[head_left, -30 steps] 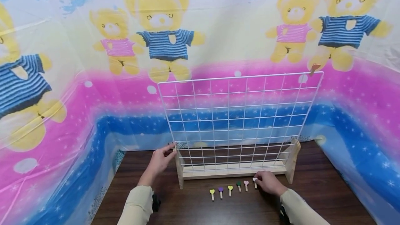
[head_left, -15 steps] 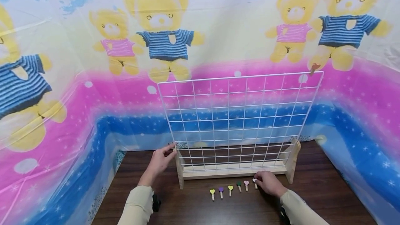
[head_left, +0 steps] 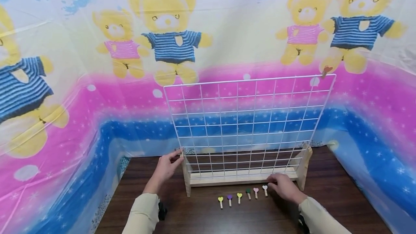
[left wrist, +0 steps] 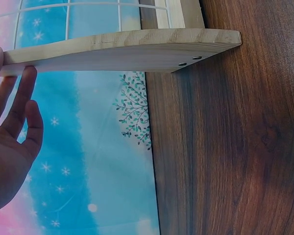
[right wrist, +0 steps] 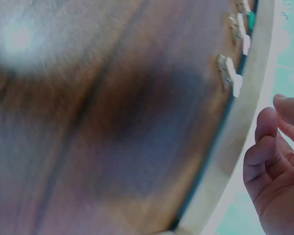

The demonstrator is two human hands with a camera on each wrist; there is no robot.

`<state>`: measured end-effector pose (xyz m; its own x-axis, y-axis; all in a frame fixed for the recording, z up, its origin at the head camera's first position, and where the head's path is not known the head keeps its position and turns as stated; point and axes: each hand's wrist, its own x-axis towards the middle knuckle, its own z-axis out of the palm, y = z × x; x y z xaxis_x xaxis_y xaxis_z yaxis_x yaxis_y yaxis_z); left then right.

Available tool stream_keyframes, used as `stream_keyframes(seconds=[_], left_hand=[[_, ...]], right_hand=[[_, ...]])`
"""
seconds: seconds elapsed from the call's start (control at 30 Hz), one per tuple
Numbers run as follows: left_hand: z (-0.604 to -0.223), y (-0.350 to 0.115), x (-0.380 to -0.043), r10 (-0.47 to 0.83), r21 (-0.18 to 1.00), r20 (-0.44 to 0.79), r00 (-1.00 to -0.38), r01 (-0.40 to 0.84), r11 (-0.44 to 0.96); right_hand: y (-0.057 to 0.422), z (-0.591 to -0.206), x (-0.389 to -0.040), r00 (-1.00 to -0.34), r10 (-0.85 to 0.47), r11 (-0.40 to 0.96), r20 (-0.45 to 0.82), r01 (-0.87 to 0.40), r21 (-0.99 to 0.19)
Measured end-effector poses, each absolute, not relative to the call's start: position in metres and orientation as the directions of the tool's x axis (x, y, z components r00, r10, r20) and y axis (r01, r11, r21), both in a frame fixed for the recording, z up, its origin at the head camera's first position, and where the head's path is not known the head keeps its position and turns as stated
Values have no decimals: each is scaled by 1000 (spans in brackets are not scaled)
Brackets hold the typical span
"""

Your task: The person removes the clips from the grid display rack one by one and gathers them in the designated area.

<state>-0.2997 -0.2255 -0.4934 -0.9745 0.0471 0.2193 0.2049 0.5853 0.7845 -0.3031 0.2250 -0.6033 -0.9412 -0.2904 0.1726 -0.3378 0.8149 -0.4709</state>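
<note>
My left hand [head_left: 166, 167] pinches the top of the left wooden upright [left wrist: 122, 51] of a stand, thumb on one side and fingertips on the other. A white wire grid [head_left: 237, 81] rises from that stand. My right hand [head_left: 286, 187], holding nothing, hovers just right of a mini clothespin with a white heart [head_left: 265, 190]; its fingers are loosely bent in the right wrist view. Left of the white one, several more heart clothespins lie in a row: pink [head_left: 256, 193], green [head_left: 248, 194], yellow [head_left: 239, 198], purple [head_left: 229, 200] and another yellow [head_left: 221, 202].
An orange-brown heart clothespin [head_left: 326, 70] is clipped on the grid's top wire near the right corner. The stand's wooden base bar [head_left: 240, 182] runs along the dark wood table [head_left: 195, 214] behind the row. A bear-print cloth [head_left: 234, 46] hangs round the back and sides.
My right hand has let go of the white heart clothespin and moved slightly right and up from it. The clothespin stays on the table. My left hand has not moved.
</note>
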Motion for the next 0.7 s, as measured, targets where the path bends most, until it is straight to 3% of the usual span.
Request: stream_keyframes(seconds=[0.7], left_hand=[[-492, -225, -298, 42, 800, 188, -981, 178, 573]], right_hand=[[260, -496, -290, -863, -288, 779, 415, -463, -423]])
